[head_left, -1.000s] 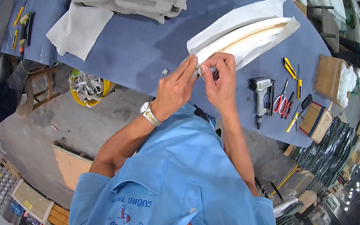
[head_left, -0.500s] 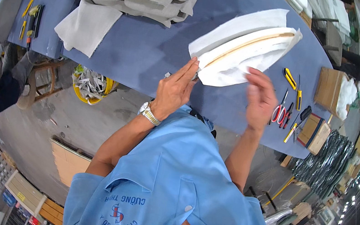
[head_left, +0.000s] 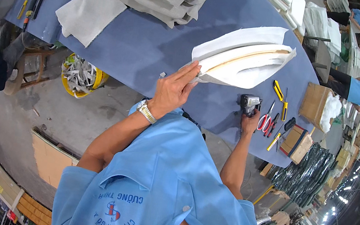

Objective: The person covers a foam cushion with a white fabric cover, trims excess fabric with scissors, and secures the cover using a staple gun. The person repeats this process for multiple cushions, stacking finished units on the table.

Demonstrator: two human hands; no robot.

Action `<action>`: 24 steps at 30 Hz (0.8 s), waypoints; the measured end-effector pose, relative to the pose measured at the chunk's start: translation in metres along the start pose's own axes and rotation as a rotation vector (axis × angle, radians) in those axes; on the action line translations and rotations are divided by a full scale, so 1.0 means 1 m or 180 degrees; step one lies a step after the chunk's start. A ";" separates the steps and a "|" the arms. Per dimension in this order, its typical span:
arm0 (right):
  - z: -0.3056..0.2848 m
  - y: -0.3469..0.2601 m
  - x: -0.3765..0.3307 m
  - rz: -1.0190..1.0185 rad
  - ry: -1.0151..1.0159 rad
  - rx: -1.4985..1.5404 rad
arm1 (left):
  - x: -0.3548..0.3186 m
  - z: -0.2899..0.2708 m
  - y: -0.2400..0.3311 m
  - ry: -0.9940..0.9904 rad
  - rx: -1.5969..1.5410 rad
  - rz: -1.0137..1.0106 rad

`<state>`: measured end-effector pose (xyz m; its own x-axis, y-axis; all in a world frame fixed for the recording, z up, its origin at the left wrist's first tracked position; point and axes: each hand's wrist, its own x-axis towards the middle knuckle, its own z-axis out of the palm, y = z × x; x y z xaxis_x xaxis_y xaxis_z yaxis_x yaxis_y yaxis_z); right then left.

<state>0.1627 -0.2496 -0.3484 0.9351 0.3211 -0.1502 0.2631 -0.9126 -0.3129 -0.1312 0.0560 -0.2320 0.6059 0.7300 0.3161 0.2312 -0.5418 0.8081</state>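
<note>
The left hand [head_left: 173,89] is lying flat, fingers released, fingertips pressing the near edge of the white panel [head_left: 242,59] on the blue table [head_left: 152,48]; the right hand [head_left: 249,120] is gripping the stapler [head_left: 248,103], its fingers mostly hidden behind the tool

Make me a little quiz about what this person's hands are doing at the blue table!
1. True or false: the left hand rests on the edge of the white fabric-covered panel.
2. Which tool does the right hand grip? A) the red-handled scissors B) the grey staple gun C) the yellow-handled cutter
3. Fill in the missing word: the yellow bucket on the floor beside the table is full of white ____.

Key
1. True: its fingers touch the panel's near edge.
2. B: the grey staple gun; the red-handled scissors and the yellow-handled cutter lie untouched.
3. Scraps.
</note>
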 end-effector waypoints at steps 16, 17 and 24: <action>-0.104 -0.259 -0.152 -0.1841 -0.1223 0.2163 | -0.011 0.003 0.000 -0.0210 -0.0302 -0.0101; -0.103 -0.261 -0.151 -0.1747 -0.1200 0.2043 | -0.011 0.003 0.001 -0.0228 -0.0323 -0.0134; -0.089 -0.245 -0.145 -0.0929 -0.1282 0.1965 | -0.011 0.006 0.002 -0.0164 -0.0345 -0.0151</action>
<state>-0.0165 -0.0951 -0.1661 0.6597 0.7003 -0.2728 0.1949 -0.5100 -0.8378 -0.1326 0.0444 -0.2374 0.6353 0.7299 0.2524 0.1786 -0.4568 0.8714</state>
